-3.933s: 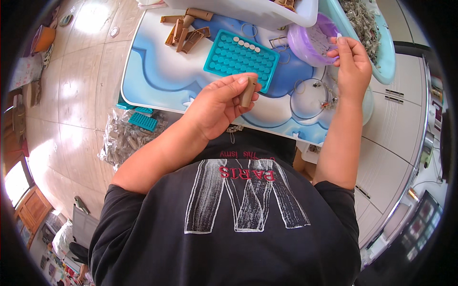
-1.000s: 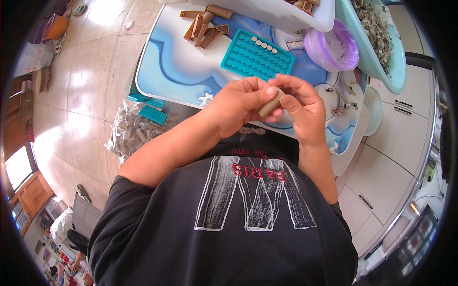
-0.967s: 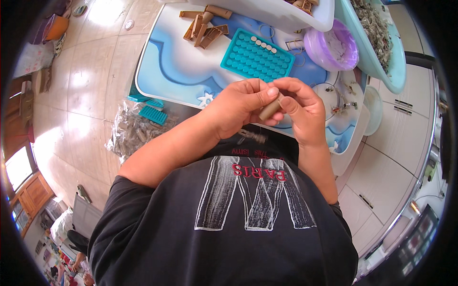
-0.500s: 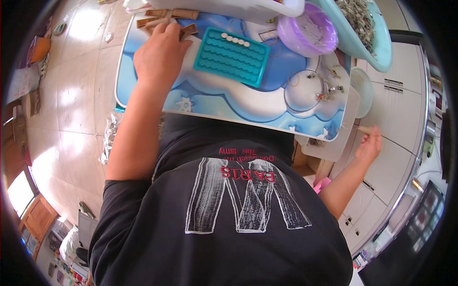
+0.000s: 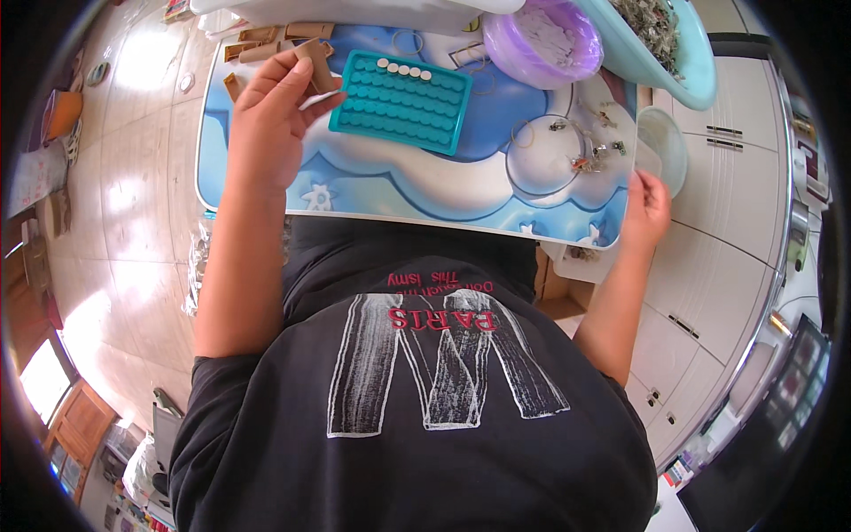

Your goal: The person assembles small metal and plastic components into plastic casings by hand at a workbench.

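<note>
My left hand [image 5: 270, 120] is raised over the left part of the blue cloud-patterned table [image 5: 390, 191]. Between its thumb and fingers is a small brown box-like piece [image 5: 315, 66]; I cannot tell its exact kind. Several similar brown pieces [image 5: 257, 51] lie behind it at the far left corner. Just right of this hand sits a teal tray [image 5: 399, 106] with scalloped rows, bearing several small white discs [image 5: 404, 70] along its far row. My right hand [image 5: 650, 208] is at the table's right edge, fingers curled together; whatever it pinches, if anything, is hidden.
Small metal pieces and thin rings [image 5: 594, 160] lie at the table's right. A purple plastic-lined bowl [image 5: 545, 44] and a light-blue basin [image 5: 687, 80] of greyish pieces stand at the far right. A white bin [image 5: 372, 11] lines the far edge; white cabinets [image 5: 718, 204] stand to the right.
My left hand has lifted a brown piece from the group and tilted it up. My right hand has come inward to the table edge; the brown piece seen in it earlier no longer shows.
</note>
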`<act>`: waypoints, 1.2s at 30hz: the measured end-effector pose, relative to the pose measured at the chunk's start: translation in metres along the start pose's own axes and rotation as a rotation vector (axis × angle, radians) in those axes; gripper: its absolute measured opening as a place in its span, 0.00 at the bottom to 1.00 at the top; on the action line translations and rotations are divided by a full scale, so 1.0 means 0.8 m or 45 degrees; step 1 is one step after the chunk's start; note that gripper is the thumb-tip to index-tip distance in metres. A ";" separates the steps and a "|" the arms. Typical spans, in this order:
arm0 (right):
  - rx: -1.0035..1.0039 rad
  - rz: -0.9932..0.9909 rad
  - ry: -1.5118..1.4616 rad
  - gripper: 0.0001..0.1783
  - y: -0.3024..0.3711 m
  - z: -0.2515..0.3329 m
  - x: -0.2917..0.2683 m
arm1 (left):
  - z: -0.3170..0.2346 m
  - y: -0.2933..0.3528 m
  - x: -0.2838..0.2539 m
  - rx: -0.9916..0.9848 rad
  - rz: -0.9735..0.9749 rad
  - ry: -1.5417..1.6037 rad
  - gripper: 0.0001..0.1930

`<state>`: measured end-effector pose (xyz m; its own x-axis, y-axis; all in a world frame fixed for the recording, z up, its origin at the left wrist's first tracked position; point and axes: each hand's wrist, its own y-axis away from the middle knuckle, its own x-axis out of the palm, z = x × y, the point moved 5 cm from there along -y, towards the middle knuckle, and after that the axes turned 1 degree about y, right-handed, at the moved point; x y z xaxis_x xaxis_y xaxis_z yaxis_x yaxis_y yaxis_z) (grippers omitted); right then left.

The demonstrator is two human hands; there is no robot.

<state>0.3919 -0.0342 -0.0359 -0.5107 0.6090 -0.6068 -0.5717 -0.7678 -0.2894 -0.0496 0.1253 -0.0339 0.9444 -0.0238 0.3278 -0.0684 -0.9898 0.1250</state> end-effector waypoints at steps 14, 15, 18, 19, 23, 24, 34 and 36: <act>0.187 0.315 -0.574 0.08 -0.033 0.126 0.045 | 0.028 0.033 0.036 -0.626 0.318 0.605 0.11; 0.191 0.382 -0.551 0.09 -0.029 0.129 0.051 | 0.030 0.033 0.037 -0.644 0.322 0.571 0.11; 0.109 0.127 -0.705 0.10 -0.020 0.148 0.030 | 0.031 0.038 0.044 -0.647 0.342 0.478 0.12; 0.112 0.132 -0.708 0.10 -0.019 0.143 0.035 | 0.031 0.041 0.047 -0.633 0.363 0.422 0.12; 0.346 0.351 -0.779 0.12 -0.018 0.122 0.051 | 0.031 0.052 0.069 -0.677 0.376 0.296 0.08; 0.346 0.331 -0.909 0.13 -0.014 0.123 0.049 | 0.031 0.055 0.074 -0.681 0.377 0.297 0.08; 0.272 0.463 -0.530 0.15 0.008 0.124 0.074 | 0.046 0.065 0.169 -0.114 0.692 -0.705 0.16; 0.045 0.421 -0.095 0.13 0.009 0.125 0.073 | 0.050 0.060 0.179 -0.080 0.663 -0.738 0.18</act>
<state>0.2939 0.0156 0.0003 -0.7171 0.3422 -0.6072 -0.3886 -0.9195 -0.0593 0.0954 0.0685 -0.0183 0.8018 -0.5697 -0.1803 -0.5504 -0.8216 0.1482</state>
